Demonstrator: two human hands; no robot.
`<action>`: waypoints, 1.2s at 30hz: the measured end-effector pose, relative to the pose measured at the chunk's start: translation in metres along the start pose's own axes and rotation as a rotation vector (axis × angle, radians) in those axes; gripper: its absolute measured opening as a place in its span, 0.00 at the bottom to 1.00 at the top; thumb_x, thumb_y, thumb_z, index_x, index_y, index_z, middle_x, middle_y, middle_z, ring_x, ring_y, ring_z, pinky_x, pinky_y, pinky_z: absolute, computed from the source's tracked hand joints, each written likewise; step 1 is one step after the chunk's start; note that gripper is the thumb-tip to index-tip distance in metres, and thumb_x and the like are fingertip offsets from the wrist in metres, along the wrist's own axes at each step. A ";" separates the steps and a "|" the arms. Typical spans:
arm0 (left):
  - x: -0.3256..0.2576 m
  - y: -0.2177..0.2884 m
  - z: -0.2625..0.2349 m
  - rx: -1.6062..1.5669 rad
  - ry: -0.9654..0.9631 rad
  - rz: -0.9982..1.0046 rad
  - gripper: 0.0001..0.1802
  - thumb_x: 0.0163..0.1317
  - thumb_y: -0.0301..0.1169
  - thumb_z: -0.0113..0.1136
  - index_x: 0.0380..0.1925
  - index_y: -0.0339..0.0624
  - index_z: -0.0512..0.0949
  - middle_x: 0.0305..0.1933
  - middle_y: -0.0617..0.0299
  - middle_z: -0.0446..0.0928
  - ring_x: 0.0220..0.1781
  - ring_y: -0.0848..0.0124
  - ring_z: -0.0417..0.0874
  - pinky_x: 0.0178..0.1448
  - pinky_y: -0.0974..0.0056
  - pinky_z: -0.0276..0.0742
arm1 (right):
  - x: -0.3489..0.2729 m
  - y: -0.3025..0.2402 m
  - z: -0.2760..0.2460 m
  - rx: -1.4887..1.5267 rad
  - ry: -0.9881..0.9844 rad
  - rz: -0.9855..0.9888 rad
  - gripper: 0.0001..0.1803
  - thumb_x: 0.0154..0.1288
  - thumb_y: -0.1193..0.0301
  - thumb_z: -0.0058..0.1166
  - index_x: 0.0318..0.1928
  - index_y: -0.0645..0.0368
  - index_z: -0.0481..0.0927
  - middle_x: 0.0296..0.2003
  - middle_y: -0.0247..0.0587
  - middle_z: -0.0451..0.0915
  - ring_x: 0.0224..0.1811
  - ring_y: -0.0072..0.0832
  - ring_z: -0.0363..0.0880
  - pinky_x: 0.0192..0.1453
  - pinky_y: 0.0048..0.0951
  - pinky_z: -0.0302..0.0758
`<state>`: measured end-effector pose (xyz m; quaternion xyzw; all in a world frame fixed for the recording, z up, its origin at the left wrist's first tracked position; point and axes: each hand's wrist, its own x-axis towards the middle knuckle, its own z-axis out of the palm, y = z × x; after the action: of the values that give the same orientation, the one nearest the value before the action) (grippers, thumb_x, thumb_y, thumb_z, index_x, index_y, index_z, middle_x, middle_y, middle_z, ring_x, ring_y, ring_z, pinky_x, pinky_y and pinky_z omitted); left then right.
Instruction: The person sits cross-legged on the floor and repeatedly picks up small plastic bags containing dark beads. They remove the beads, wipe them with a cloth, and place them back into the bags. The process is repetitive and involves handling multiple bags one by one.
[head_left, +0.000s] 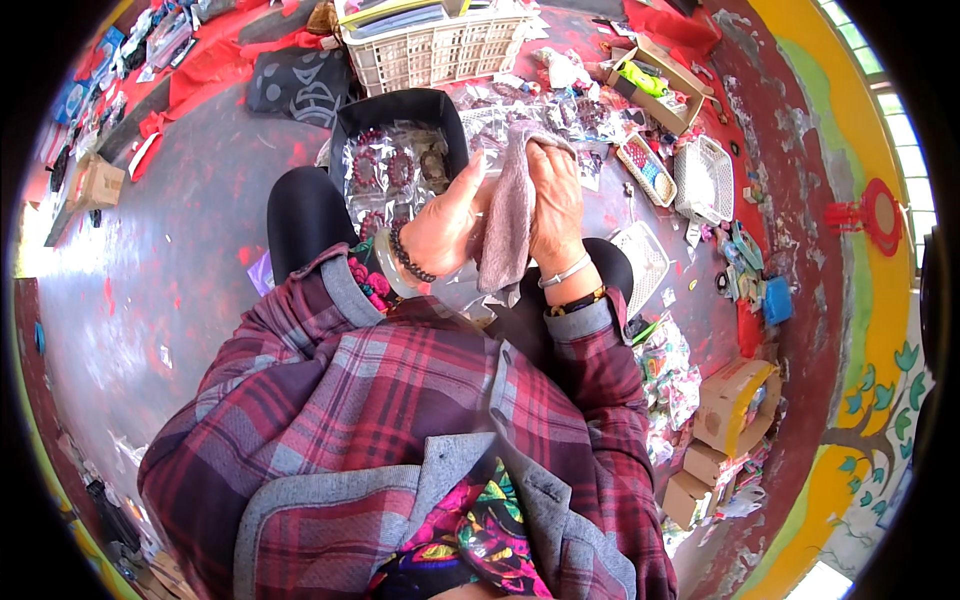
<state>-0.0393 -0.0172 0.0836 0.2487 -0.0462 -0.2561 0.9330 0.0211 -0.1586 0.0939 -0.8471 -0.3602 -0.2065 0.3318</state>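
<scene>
A greyish-pink cloth [508, 215] hangs between my hands above my lap. My right hand [556, 205] is closed on it, with the fingers folded over its upper part. Against the cloth's other side is my left hand [445, 228], thumb up and fingers curled inward behind it. Something pale and clear shows between the left thumb and the cloth, too hidden to name. Just beyond my left hand stands a black box [398, 102] with several dark red bead bracelets [400, 168] in clear bags.
A cream plastic crate [440, 55] stands at the far side. To the right are an open cardboard box [675, 105], a small basket of beads [632, 160] and a white basket [705, 180]. Cardboard boxes [725, 410] and plastic packets [665, 370] lie at my near right.
</scene>
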 end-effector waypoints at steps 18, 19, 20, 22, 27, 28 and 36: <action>-0.002 0.049 0.005 -0.360 -0.155 0.246 0.24 0.64 0.31 0.44 0.61 0.40 0.63 0.66 0.43 0.61 0.58 0.39 0.70 0.57 0.41 0.71 | -0.003 -0.024 0.009 1.762 0.279 0.802 0.27 0.68 0.52 0.38 0.56 0.59 0.67 0.50 0.39 0.72 0.53 0.30 0.72 0.59 0.34 0.69; -0.001 0.046 0.004 -0.344 -0.149 0.247 0.23 0.63 0.30 0.47 0.59 0.38 0.65 0.59 0.48 0.67 0.54 0.50 0.74 0.55 0.50 0.75 | -0.009 -0.012 0.023 1.170 0.113 0.633 0.26 0.68 0.52 0.38 0.56 0.59 0.68 0.50 0.40 0.73 0.53 0.31 0.72 0.58 0.33 0.69; 0.002 0.042 0.004 -0.344 -0.156 0.239 0.21 0.63 0.29 0.50 0.57 0.36 0.67 0.53 0.54 0.74 0.51 0.61 0.78 0.52 0.59 0.78 | -0.012 -0.018 0.026 1.414 0.173 0.616 0.23 0.68 0.56 0.40 0.56 0.59 0.67 0.50 0.40 0.72 0.52 0.31 0.72 0.57 0.33 0.69; 0.013 0.029 -0.015 -0.175 -0.065 0.186 0.20 0.63 0.27 0.51 0.56 0.37 0.68 0.47 0.58 0.77 0.45 0.71 0.80 0.48 0.67 0.79 | -0.018 -0.029 0.041 1.954 0.280 0.571 0.19 0.68 0.64 0.43 0.56 0.57 0.67 0.50 0.41 0.72 0.51 0.30 0.71 0.55 0.32 0.70; 0.022 0.008 -0.009 0.758 0.502 0.448 0.34 0.55 0.24 0.62 0.62 0.35 0.61 0.52 0.52 0.71 0.53 0.63 0.75 0.57 0.60 0.72 | -0.035 -0.017 0.047 2.122 0.072 0.428 0.25 0.72 0.59 0.35 0.64 0.56 0.58 0.58 0.40 0.67 0.60 0.30 0.65 0.65 0.30 0.63; 0.024 0.003 -0.007 1.080 0.608 0.629 0.38 0.52 0.24 0.64 0.63 0.35 0.59 0.56 0.49 0.69 0.57 0.60 0.72 0.61 0.58 0.69 | -0.042 -0.010 0.052 2.216 0.121 0.555 0.25 0.71 0.61 0.36 0.65 0.56 0.57 0.59 0.40 0.66 0.61 0.29 0.65 0.65 0.29 0.63; 0.032 0.000 -0.007 1.405 0.333 0.799 0.34 0.65 0.31 0.52 0.67 0.36 0.51 0.66 0.45 0.61 0.72 0.58 0.56 0.73 0.63 0.50 | -0.039 -0.020 0.049 0.930 0.145 0.500 0.22 0.70 0.65 0.43 0.60 0.62 0.64 0.54 0.40 0.70 0.54 0.29 0.70 0.56 0.27 0.69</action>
<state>-0.0104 -0.0298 0.0761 0.7738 -0.1417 0.2240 0.5753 -0.0138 -0.1318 0.0457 -0.6541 -0.1770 0.0022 0.7354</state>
